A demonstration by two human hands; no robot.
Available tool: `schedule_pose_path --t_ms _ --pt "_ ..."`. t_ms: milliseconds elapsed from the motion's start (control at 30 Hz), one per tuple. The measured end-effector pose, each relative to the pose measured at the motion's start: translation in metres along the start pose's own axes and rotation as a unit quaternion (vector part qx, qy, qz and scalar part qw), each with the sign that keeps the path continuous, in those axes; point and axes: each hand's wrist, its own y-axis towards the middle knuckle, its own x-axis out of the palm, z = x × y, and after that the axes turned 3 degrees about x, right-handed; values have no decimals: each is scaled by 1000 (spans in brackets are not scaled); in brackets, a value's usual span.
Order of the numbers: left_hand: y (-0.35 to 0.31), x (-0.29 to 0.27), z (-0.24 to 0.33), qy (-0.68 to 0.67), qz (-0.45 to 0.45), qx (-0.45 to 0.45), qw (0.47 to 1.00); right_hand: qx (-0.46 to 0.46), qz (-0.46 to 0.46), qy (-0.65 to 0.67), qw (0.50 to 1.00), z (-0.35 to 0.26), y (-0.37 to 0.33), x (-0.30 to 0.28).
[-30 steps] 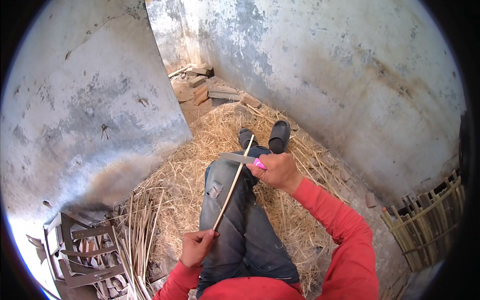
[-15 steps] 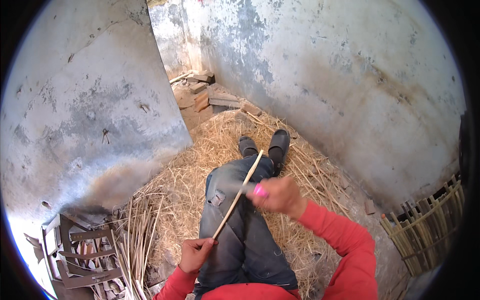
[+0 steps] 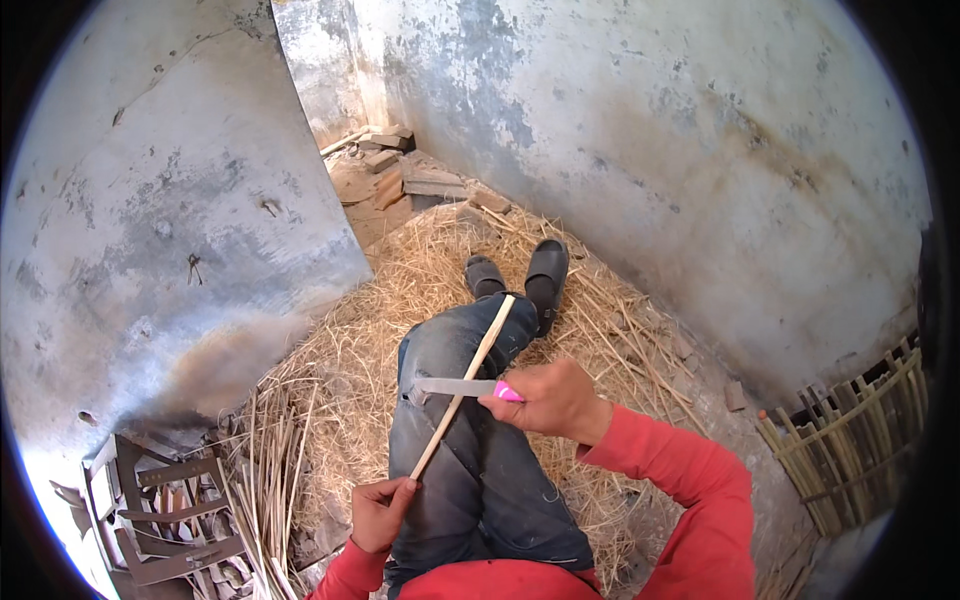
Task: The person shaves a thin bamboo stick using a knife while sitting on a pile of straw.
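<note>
A pale, narrow wooden strip (image 3: 486, 344) slants across my legs from the far knee down toward my lap. Its near end is pinched between the thumb and fingers of my left hand (image 3: 380, 513). My right hand (image 3: 552, 398) is wrapped round the pink handle of a knife (image 3: 450, 387). The knife's flat metal blade points left and lies across the strip, about midway along it. Dark trousers (image 3: 430, 445) with a worn patch at the knee are under both.
Straw and shavings (image 3: 340, 360) cover the floor round my sandals (image 3: 547, 265). A bundle of long strips (image 3: 275, 470) lies at left beside a dark metal frame (image 3: 185, 470). A slatted wooden basket or fence (image 3: 850, 440) stands right. Bricks (image 3: 430, 183) lie by the far wall.
The knife was blurred by motion and is now sharp, its blade across the strip. My right hand sits slightly left and lower. The whole view has shifted a little.
</note>
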Motion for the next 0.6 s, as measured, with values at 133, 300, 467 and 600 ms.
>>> schedule_pose_path --t_ms 133,300,467,600 --pt "-5 0 2 39 17 12 999 72 69 -57 993 53 20 -8" --pt "2 2 -1 49 29 53 997 149 97 -46 983 83 33 -58" --pt "0 -2 -4 50 23 48 997 -35 36 24 998 6 11 -14" --pt "1 -26 7 -49 -91 -88 991 103 59 54 991 41 30 -6"
